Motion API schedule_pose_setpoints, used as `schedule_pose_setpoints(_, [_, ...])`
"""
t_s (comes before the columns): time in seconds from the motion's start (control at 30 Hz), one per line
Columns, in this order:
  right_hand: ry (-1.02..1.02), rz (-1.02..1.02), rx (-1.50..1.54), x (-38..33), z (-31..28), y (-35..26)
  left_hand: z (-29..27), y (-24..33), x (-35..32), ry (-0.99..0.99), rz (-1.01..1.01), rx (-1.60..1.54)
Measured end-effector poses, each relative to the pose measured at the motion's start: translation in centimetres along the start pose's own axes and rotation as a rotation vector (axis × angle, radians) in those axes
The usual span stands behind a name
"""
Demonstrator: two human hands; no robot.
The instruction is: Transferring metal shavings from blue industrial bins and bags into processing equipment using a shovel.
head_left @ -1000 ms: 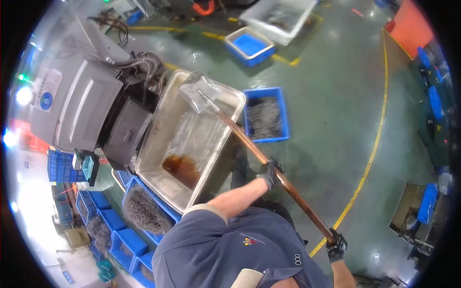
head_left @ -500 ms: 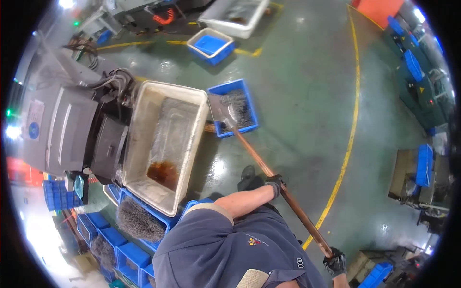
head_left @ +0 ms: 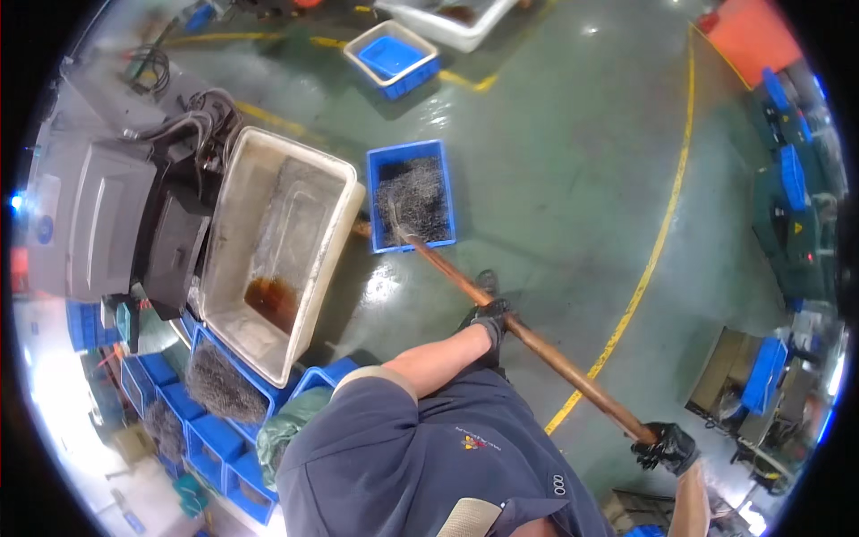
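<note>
Gloved fingers wrap wood at two points: our left hand [head_left: 490, 320] closes round the shaft of the long-handled shovel [head_left: 550, 353] partway along, and our right hand [head_left: 667, 447] is curled about its near end — how tightly, we can't tell. For good control, we'd say, let the left act as pivot while the right steers, wrists loose, feet clear of the shaft. Near our left side, a blue bin brims with a wiry grey heap [head_left: 225, 385]. Ahead, the big pale tub [head_left: 295, 215] holds a brown puddle [head_left: 272, 302] at its near end. Just right of it sits the blue crate [head_left: 449, 197] on the floor, and there's our shovel's blade, down among grey shavings [head_left: 416, 188], mostly hidden. A shallow angle should help us here, sparing the crate's wall a knock. Farther out — a pale-rimmed blue box [head_left: 410, 85], then a white tub [head_left: 447, 34].
</note>
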State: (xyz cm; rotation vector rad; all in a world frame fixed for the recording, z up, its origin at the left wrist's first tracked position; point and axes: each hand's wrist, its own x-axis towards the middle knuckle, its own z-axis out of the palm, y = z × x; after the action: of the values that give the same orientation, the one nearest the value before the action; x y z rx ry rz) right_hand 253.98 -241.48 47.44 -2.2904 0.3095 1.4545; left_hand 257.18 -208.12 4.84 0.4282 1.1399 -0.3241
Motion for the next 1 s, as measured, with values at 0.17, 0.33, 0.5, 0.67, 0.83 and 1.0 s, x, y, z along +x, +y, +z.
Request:
schedule_pose_setpoints(0.17, [0.371,-0.516,-0.775,4.4,-11.4,-8.3,4.3,1.6,5.5,-0.092,-0.026,-0.288])
schedule_pose_setpoints(0.33, [0.556,-0.702,-1.190,9.0,-21.3,-17.1,12.4,5.3,6.3,-0.066,0.143,-0.598])
schedule_pose_setpoints(0.5, [0.417,-0.713,-1.265,14.1,-29.9,-29.1,22.0,11.3,9.6,0.006,0.365,-0.981])
schedule_pose_setpoints(0.67, [0.356,-1.110,-1.448,20.9,-41.5,-40.6,29.1,19.1,10.3,-0.063,0.307,-1.209])
schedule_pose_setpoints(0.83, [0.276,-1.373,-1.790,22.5,-44.2,-52.9,32.2,24.4,11.8,-0.121,0.513,-1.490])
schedule_pose_setpoints(1.0, [0.265,-1.441,-1.876,22.3,-43.6,-57.0,33.2,25.8,10.5,-0.180,0.546,-1.589])
